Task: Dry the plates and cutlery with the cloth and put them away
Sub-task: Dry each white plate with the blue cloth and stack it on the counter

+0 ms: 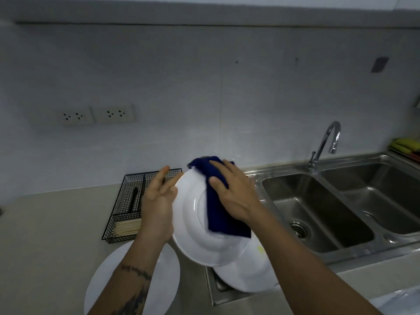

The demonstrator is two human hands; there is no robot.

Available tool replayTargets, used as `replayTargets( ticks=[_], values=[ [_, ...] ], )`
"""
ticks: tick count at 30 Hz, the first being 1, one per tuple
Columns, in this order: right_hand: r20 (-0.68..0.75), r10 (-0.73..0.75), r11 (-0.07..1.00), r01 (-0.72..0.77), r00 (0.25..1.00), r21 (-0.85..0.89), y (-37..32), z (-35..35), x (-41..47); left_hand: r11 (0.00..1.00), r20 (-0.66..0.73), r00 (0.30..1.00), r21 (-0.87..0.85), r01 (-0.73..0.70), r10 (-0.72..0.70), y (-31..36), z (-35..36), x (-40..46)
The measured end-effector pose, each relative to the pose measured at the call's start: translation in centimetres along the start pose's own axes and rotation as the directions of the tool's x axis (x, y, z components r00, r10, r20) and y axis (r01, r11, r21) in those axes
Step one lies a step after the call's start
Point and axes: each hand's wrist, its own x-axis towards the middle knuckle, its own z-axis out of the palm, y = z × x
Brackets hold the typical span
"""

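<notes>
head view, held plate: a white plate [195,214] is up off the counter, tilted on edge over the near left end of the sink, underside toward the person, foot ring showing
head view, left hand: the left hand [159,201] braces the plate's left rim with the palm, fingers straight and spread, pointing far
head view, right hand: the right hand [234,194] presses a dark blue cloth [218,208] flat on the plate, fingers fairly straight, thumb pinning the fabric
head view, cloth feel: soft, thick, limp; it drapes over the far rim and hangs down across the middle
head view, plate handling: glazed, stiff and smooth, likely slick while damp and likely to chip if it knocks the steel; I'd judge the rim the safest hold, opposite edges, with the cloth adding grip
head view, other plates: a second plate [252,273] lies under the held one on the steel drainer; a third plate [102,280] lies flat on the counter, near left
head view, cutlery basket: a black wire basket [134,201] sits far left of the plates, dark-handled pieces in one compartment, pale sticks that look like chopsticks in the near one
head view, sink: a double stainless sink [322,210], shiny and hard, lies right, with a curved chrome tap [327,142] behind it
head view, counter: the counter [56,223] is matt beige, smooth
</notes>
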Motion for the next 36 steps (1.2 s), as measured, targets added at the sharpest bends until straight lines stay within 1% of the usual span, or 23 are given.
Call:
replayTargets(
  ticks=[1,3,4,7,10,12,14,16,18,21,22,23,24,25,26,27,28,30,33,34,36],
  values=[
    [-0.001,0.067,0.991,-0.066,0.998,0.114,0.8,-0.1,-0.2,1.000,-0.002,1.000,-0.001,-0.007,0.007,0.1,-0.6,0.1],
    [0.059,0.158,0.925,-0.168,0.986,0.341,1.7,-0.2,-0.4,1.000,0.016,1.000,0.006,-0.016,0.015,0.1,-1.4,0.3],
    [0.085,0.163,0.906,-0.183,0.983,0.381,1.6,-0.3,-0.5,1.000,0.032,0.999,0.019,-0.021,0.021,0.1,-1.7,0.4],
    [0.096,0.132,0.922,-0.158,0.987,0.355,0.1,-0.8,0.5,0.996,0.099,0.994,0.066,-0.052,0.045,0.2,-1.9,0.5],
    [0.146,0.093,0.914,-0.143,0.985,0.379,-1.5,-1.6,1.4,0.988,0.177,0.982,0.119,-0.094,0.072,0.8,-1.9,0.8],
    [0.186,0.080,0.872,-0.159,0.979,0.463,-1.7,-1.9,1.3,0.977,0.216,0.971,0.159,-0.139,0.104,1.5,-2.4,1.0],
    [0.228,0.101,0.792,-0.217,0.968,0.570,-1.6,-2.0,0.7,0.945,0.253,0.955,0.246,-0.216,0.153,2.2,-2.9,0.9],
    [0.216,0.128,0.748,-0.237,0.968,0.619,-1.5,-1.7,0.0,0.903,0.265,0.944,0.325,-0.280,0.197,2.7,-3.3,0.9],
    [0.159,0.137,0.727,-0.208,0.978,0.654,-1.6,-1.1,-0.4,0.889,0.203,0.950,0.349,-0.296,0.236,2.8,-3.7,1.1],
    [0.065,0.094,0.712,-0.112,0.993,0.693,-2.3,-0.2,-0.8,0.911,-0.015,0.971,0.350,-0.217,0.237,2.0,-4.4,1.7],
    [0.042,0.074,0.717,-0.082,0.996,0.692,-2.6,0.2,-0.9,0.919,-0.079,0.976,0.359,-0.164,0.205,1.6,-4.5,1.6],
    [0.025,0.056,0.723,-0.058,0.998,0.688,-2.8,0.6,-1.0,0.944,-0.125,0.983,0.320,-0.086,0.132,1.1,-4.7,1.6],
    [0.015,0.031,0.733,-0.033,0.999,0.680,-3.0,1.0,-1.2,0.979,-0.161,0.987,0.202,0.017,0.017,0.7,-4.9,1.6],
    [0.012,0.000,0.748,-0.008,1.000,0.663,-3.1,1.5,-1.4,0.992,-0.175,0.978,0.023,0.123,-0.117,0.7,-4.9,1.4],
    [0.019,-0.036,0.768,0.015,0.999,0.641,-3.2,2.0,-1.6,0.971,-0.161,0.962,-0.135,0.200,-0.220,0.7,-5.3,1.5],
    [0.035,-0.067,0.787,0.032,0.997,0.617,-3.0,2.5,-1.8,0.940,-0.156,0.948,-0.250,0.233,-0.276,0.8,-5.6,1.4],
    [0.063,-0.090,0.801,0.035,0.994,0.597,-2.9,2.8,-2.0,0.923,-0.170,0.941,-0.308,0.230,-0.291,1.2,-5.9,1.2],
    [0.148,-0.127,0.824,0.021,0.981,0.566,-2.5,3.2,-2.4,0.924,-0.242,0.936,-0.343,0.166,-0.258,1.4,-6.7,1.0],
    [0.291,-0.160,0.831,-0.030,0.943,0.555,-2.2,3.3,-2.7,0.947,-0.329,0.918,-0.297,0.121,-0.220,1.5,-8.3,0.9],
    [0.323,-0.156,0.815,-0.063,0.933,0.576,-2.2,3.4,-2.7,0.956,-0.368,0.904,-0.269,0.119,-0.217,1.4,-9.1,0.9],
    [0.354,-0.122,0.749,-0.148,0.927,0.646,-2.3,3.6,-2.8,0.975,-0.441,0.877,-0.185,0.121,-0.192,0.9,-11.1,0.2]
  ],
)
